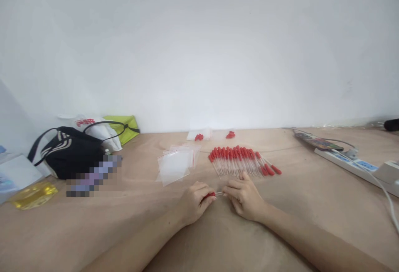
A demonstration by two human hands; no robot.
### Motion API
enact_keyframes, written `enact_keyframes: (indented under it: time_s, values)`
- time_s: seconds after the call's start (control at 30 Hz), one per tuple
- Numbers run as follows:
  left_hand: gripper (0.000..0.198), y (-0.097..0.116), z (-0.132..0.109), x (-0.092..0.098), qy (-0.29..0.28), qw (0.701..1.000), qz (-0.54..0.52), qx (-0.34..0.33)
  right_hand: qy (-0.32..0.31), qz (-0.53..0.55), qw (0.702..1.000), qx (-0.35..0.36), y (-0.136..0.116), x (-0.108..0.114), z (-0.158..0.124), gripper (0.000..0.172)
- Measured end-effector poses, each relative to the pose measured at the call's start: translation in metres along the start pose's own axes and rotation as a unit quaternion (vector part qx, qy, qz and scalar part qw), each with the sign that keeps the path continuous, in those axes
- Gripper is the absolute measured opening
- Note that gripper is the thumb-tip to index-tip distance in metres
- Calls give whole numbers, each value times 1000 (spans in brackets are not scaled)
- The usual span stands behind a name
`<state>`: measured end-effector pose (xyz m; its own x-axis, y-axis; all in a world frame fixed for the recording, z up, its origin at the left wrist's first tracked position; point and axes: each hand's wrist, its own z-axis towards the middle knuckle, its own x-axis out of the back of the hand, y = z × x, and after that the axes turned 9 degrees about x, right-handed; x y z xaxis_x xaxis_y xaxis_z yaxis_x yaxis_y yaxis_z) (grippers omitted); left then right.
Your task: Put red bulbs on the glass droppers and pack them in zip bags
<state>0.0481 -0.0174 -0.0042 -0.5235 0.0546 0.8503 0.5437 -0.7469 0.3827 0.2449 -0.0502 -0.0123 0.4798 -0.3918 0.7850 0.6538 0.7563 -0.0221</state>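
My left hand [196,201] and my right hand [245,197] meet over the wooden table [311,205], both pinched on one small dropper [215,194]. The left fingers are closed round its red bulb, the right fingertips grip its clear tube. Just beyond my hands lies a row of several droppers with red bulbs [241,161]. A stack of small clear zip bags [176,163] lies to the left of that row.
Loose red bulbs [198,137] and a second small heap of red bulbs [230,135] lie near the wall. A black bag [70,151], a white bag [96,128] and a green pouch [124,126] sit at left, with a yellow packet [34,195]. A power strip [355,162] and phone [318,142] are at right.
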Motion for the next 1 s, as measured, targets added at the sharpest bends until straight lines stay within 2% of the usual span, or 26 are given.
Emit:
enact_keyframes:
  time_s: [0.37, 0.5, 0.6, 0.7, 0.8, 0.87, 0.93, 1.0]
  values:
    - [23, 1, 4, 2, -2, 999, 17, -41, -31, 44, 997, -48, -10, -4, 7, 27]
    - [24, -8, 10, 4, 16, 997, 29, -65, -54, 6, 997, -62, -15, 3, 11, 22]
    - [27, -16, 9, 7, 53, 998, 38, -27, -60, -18, 994, -88, -13, 11, 12, 19]
    - [42, -21, 5, 10, 68, 996, 24, 61, -27, 20, 978, -204, 5, 20, 7, 21]
    - [24, -22, 4, 10, 26, 996, -17, 87, 33, 75, 925, -370, 38, 29, 0, 24]
    - [18, -20, 4, 10, 2, 996, -34, 79, 55, 45, 882, -466, 61, 33, -5, 23]
    - [18, -18, 6, 10, -8, 996, -42, 76, 56, 2, 853, -519, 78, 35, -6, 24]
    - [18, -17, 7, 12, -10, 996, -43, 80, 52, -23, 843, -535, 87, 34, -4, 25]
